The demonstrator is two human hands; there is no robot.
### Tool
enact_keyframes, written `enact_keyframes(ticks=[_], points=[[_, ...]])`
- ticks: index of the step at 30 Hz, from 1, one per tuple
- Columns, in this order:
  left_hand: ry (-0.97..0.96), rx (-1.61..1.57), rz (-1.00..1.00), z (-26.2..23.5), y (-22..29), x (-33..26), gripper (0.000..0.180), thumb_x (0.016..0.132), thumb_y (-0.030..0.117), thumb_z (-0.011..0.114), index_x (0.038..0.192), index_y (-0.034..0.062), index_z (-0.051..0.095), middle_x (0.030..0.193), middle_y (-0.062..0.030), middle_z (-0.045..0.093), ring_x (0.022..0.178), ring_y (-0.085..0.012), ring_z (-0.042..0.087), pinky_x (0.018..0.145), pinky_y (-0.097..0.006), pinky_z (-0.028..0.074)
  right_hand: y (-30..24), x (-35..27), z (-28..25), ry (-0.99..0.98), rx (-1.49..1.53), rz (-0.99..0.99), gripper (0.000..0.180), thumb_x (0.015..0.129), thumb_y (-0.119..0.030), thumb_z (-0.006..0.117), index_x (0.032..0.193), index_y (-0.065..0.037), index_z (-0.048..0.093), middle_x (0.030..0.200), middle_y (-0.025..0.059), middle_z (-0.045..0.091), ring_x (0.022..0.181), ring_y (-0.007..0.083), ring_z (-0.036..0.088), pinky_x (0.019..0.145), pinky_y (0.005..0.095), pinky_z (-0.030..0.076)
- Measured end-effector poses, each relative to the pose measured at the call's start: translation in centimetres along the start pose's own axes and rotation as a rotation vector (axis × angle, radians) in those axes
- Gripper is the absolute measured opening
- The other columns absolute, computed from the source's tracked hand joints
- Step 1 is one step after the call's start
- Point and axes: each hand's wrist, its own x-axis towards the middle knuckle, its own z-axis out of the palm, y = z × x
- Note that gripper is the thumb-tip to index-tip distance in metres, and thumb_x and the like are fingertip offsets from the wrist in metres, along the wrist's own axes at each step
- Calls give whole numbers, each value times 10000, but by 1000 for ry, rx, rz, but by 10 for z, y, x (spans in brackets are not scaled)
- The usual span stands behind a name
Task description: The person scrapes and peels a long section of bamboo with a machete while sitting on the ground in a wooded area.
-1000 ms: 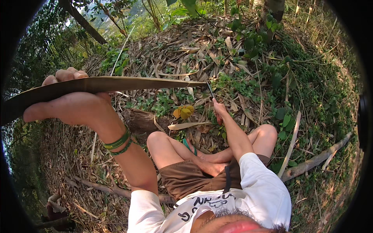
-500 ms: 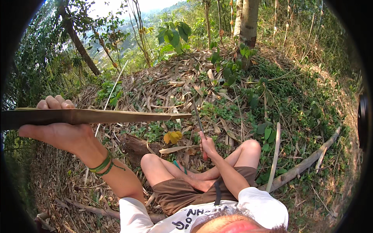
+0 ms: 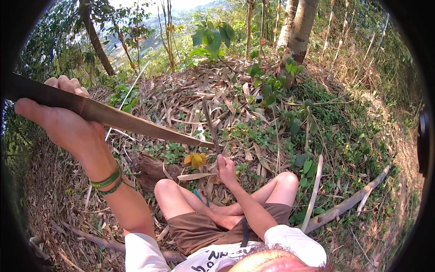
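The person sits cross-legged on the ground (image 3: 344, 136), on a slope covered with dry leaves and low green plants. The left hand (image 3: 63, 120) is raised high at the left and clenched around the thick end of a long flat strip (image 3: 136, 123) — brown, stiff, looking like split bamboo — which slants down to the right until its tip comes close to the top of a thin stick (image 3: 210, 124). The right hand (image 3: 225, 168) grasps that stick near its lower end and holds it nearly upright just ahead of the knees, its foot among the leaves near a yellow leaf (image 3: 195, 159). Whether strip and stick actually touch cannot be told from here. As a judgement, the work is at an early point: the stick looks whole, with no clear cut or split visible, no fresh shavings can be picked out of the litter, and no finished pieces lie gathered nearby — so nearly all of the shaping or cutting seems left to do. 2 pale poles (image 3: 344, 206) lie untouched at the right, beside the right knee.
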Motion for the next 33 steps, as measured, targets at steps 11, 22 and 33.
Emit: enact_keyframes(ticks=[11,22,33], points=[[-131,-136,-85,4,4,-11,607,997,649,339,871,62,432,716,-33,401,603,-120,355,506,-226,319,27,10,-6,-116,-90,232,697,992,-640,420,648,-39,506,494,25,479,424,130,493,417,317,391],[-74,-51,-42,-7,-11,12,396,1042,397,346,879,45,429,723,-40,386,623,-135,378,539,-235,315,80,43,-18,-14,-212,345,708,981,-629,450,632,-18,530,521,47,517,447,168,518,465,364,425],[-33,-93,-99,-5,-25,13,444,1052,441,318,852,56,413,705,-42,395,618,-138,360,526,-242,314,120,80,-68,68,-644,550,850,933,-743,376,630,18,602,546,113,574,470,241,579,495,406,457]])
